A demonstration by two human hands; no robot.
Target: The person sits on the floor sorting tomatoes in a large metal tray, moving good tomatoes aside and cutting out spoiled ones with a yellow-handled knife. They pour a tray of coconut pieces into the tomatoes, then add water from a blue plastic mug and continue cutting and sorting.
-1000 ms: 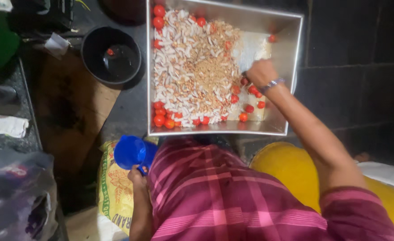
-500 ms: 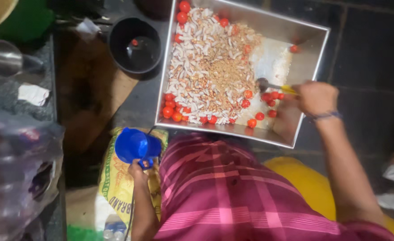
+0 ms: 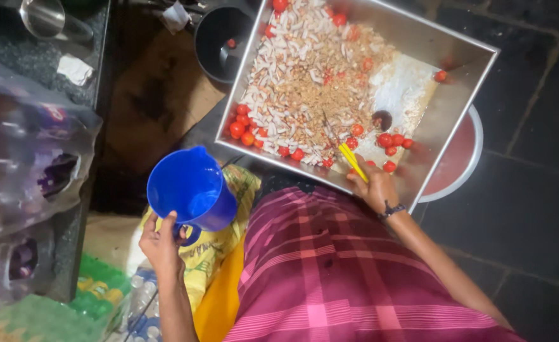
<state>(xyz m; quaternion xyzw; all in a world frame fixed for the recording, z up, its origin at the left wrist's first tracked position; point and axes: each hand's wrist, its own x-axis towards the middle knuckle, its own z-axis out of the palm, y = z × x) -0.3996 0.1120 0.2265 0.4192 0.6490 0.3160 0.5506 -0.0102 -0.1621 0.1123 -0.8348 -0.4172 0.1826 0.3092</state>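
Observation:
My left hand grips the handle of a blue plastic jug, held upright over a yellow sack beside my pink checked lap. My right hand rests at the near rim of a large square steel tray and holds a thin knife with a yellow handle, its blade pointing into the tray. The tray holds a heap of white slivers and brown bits, with small red tomatoes scattered along its edges.
A black pot with one red tomato stands left of the tray. A red and white basin shows under the tray's right corner. Clear plastic bags, a steel vessel and bottles crowd the left. Dark floor tiles lie at right.
My right hand has pulled back from the tray's right side to its near rim, still with the knife. The jug in my left hand has risen and the view has shifted.

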